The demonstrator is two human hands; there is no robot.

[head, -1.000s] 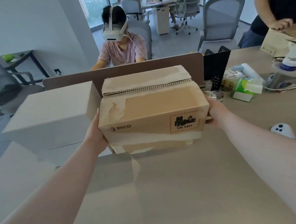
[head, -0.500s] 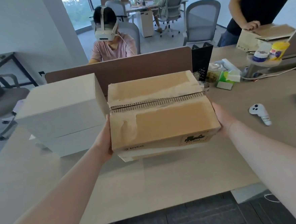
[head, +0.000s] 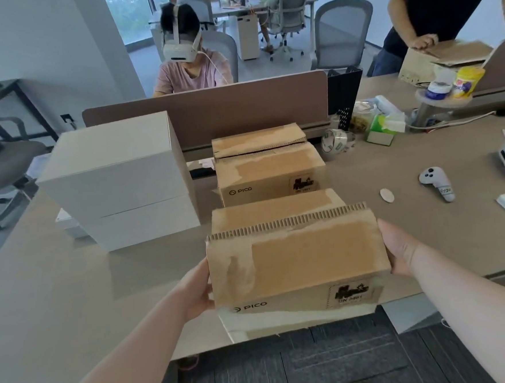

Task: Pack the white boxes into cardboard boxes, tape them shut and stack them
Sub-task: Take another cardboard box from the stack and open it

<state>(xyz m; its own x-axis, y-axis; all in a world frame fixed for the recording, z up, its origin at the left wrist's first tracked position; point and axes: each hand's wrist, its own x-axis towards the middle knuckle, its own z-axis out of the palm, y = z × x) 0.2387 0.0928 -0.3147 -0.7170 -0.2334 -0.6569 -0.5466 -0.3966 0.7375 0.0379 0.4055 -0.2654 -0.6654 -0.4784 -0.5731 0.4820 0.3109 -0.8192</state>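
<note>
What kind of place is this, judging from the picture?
Most likely an open-plan office: a long desk with a divider panel, swivel chairs by other desks behind, and a seated person wearing a headset.

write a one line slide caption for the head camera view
Both hands, left hand and right hand, grip a cardboard box at the desk edge, a second cardboard box beyond it.
</note>
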